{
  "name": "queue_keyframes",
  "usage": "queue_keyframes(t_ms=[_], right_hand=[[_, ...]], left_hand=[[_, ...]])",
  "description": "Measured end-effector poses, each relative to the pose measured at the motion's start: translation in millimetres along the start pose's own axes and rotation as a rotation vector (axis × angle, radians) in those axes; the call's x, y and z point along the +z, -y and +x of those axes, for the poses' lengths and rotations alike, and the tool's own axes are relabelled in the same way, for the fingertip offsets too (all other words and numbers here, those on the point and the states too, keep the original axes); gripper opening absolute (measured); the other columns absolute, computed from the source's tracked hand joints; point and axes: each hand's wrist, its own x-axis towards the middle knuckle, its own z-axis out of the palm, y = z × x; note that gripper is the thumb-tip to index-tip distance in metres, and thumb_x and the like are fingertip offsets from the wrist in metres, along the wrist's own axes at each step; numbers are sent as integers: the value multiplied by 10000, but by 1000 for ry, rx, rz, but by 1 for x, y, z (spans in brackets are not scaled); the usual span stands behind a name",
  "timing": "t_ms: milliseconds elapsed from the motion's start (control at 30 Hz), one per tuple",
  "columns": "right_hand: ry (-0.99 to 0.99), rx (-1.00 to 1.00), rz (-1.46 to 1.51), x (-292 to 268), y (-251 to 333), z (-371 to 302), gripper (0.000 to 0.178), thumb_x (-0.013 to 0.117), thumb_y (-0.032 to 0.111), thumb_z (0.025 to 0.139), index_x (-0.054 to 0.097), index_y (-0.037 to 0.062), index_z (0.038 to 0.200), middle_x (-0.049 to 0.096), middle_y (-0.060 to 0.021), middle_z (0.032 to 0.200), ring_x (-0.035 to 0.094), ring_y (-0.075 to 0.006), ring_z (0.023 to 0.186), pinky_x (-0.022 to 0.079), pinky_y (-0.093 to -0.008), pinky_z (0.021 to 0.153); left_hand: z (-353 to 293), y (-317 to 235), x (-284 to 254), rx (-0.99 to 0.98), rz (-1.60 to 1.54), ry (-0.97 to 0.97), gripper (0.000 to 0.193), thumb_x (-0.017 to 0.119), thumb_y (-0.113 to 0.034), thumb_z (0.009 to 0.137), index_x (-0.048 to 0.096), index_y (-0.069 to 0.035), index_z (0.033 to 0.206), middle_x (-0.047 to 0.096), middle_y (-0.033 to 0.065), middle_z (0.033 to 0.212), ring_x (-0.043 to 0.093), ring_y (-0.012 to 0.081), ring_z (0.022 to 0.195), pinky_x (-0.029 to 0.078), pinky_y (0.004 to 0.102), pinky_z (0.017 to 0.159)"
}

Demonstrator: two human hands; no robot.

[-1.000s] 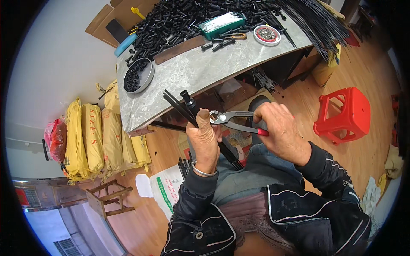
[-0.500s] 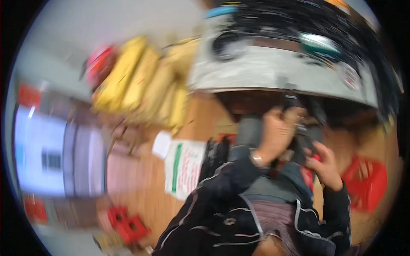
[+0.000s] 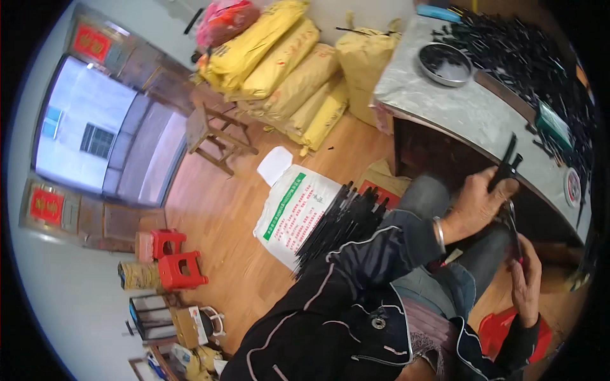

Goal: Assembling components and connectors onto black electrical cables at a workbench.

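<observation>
My left hand (image 3: 478, 202) is closed around a few black strips (image 3: 506, 164), which jut up past the thumb near the table edge. Just below it, my right hand (image 3: 527, 279) grips a slim metal tool (image 3: 513, 232) with a touch of red at its handle; its exact kind is unclear. The tool's upper end reaches close to the left hand, and whether it touches the strips is hard to see. Both hands are above my lap. A bundle of long black strips (image 3: 346, 222) lies on a white printed sack (image 3: 298, 206) left of my legs.
On the table (image 3: 413, 82) are a heap of small black pieces (image 3: 515, 63), a metal bowl (image 3: 456, 79) and a green box (image 3: 554, 124). Yellow sacks (image 3: 286, 70) are stacked behind a wooden stool (image 3: 213, 133). Red plastic stools (image 3: 181, 270) stand left; another red item (image 3: 499, 333) sits by my right arm.
The view has swung left, so the table and hands appear farther right and the blur has gone. My left hand still holds black strips, and my right hand still grips the tool.
</observation>
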Motion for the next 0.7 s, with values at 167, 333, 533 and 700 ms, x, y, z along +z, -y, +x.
queue_keyframes(t_ms=[167, 333, 533, 700], right_hand=[[597, 679, 727, 3, 15, 6, 150, 588, -11, 804, 467, 40, 875, 545, -87, 550, 556, -176, 419, 435, -273, 386], [611, 160, -145, -24, 46, 35, 398, 671, 51, 730, 447, 22, 1057, 548, -122, 726, 591, -280, 667, 462, -366, 596], [285, -17, -15, -26, 45, 15, 259, 556, 38, 873, 466, 19, 1115, 608, -170, 774, 636, -261, 692, 487, -343, 605], [755, 564, 939, -16, 27, -5, 152, 579, 130, 928, 445, 62, 955, 593, -96, 670, 582, -153, 466, 464, -265, 423]], left_hand=[[-9, 0, -16, 81, -37, 16, 337, 482, -292, 996, 588, -13, 839, 538, 8, 635, 477, 53, 482, 360, 214, 401], [-14, -25, -10, -113, -51, -48, 567, 501, -572, 912, 559, -18, 805, 499, -2, 574, 462, 57, 459, 343, 189, 407], [-11, -22, -8, -122, -21, -23, 580, 510, -593, 898, 553, -17, 835, 502, 4, 578, 477, 70, 466, 379, 203, 429], [-17, -22, 2, -65, -3, -20, 606, 505, -612, 888, 546, -8, 855, 515, 41, 568, 491, 107, 442, 381, 219, 410]])
